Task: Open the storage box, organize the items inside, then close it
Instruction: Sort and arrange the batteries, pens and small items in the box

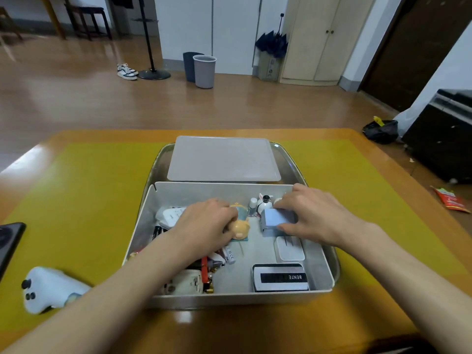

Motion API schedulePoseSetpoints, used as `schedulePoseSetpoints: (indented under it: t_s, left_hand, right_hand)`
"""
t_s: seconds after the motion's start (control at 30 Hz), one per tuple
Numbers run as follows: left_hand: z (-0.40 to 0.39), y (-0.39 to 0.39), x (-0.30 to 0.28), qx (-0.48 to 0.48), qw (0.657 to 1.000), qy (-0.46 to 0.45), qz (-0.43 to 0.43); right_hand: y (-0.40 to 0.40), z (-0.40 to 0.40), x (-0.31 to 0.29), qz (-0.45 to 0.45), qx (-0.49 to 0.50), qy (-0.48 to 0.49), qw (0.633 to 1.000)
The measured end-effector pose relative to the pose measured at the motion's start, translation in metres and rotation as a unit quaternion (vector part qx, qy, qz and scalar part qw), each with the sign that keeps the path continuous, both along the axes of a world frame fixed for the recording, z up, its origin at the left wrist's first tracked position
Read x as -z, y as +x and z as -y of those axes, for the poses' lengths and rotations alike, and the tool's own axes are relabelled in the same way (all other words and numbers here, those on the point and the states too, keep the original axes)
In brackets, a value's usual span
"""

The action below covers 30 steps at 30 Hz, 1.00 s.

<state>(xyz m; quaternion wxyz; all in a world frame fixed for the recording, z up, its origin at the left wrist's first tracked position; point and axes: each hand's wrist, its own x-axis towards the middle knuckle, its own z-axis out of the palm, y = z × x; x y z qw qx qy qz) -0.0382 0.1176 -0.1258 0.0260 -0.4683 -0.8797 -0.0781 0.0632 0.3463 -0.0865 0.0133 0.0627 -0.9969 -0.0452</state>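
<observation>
The white storage box [145, 208] stands open on a metal tray [293, 159], and its grey lid [223, 158] lies flat on the tray behind it. Inside the box my left hand [204, 221] grips an orange pig figurine [240, 229] near the middle. My right hand [314, 214] holds a light blue block [274, 221] between thumb and fingers at the box's right side. Also in the box are a black and white case marked BENTE [281, 278], a white square case [290, 249], a small panda figure [265, 203], white chargers [171, 214] and batteries [228, 254].
A white game controller [46, 290] lies on the yellow mat [84, 187] left of the box. A dark device [7, 241] sits at the table's left edge. Two bins [201, 70] stand on the floor beyond the table.
</observation>
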Motion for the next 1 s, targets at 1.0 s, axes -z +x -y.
schedulePoseSetpoints:
  t_s: [1.0]
  left_hand:
    - [0.032, -0.02, -0.026, -0.108, 0.988, -0.114, 0.001]
  right_hand:
    - [0.035, 0.025, 0.016, 0.089, -0.016, 0.154, 0.984]
